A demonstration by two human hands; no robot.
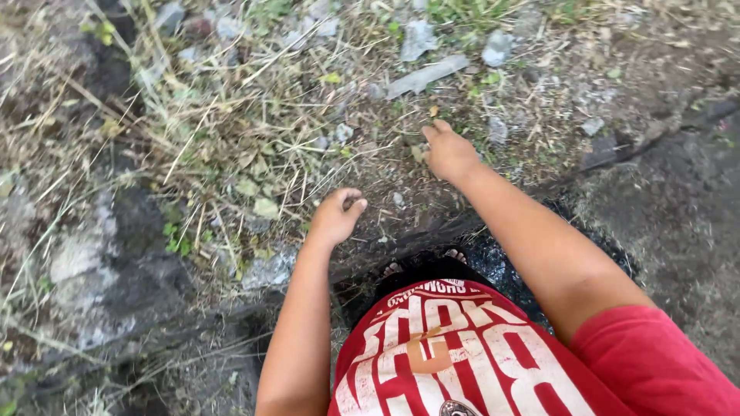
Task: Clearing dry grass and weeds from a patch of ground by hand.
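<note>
My left hand (337, 215) hangs over bare dirt with its fingers curled in; I see nothing in it. My right hand (449, 152) reaches further out, fingers bent down onto the ground among dry grass and small stones (344, 132). Whether it pinches anything is hidden by the hand itself. Both bare forearms run back to my red shirt with white lettering (455, 354). Toes of my feet (456, 254) peek out below the shirt.
Dry grass stalks and dead leaves (231, 146) cover the ground on the left. Grey stones (420, 38) and a flat grey shard (428, 75) lie at the top. Dark rock (116, 262) rises on the left, dark soil (678, 200) on the right.
</note>
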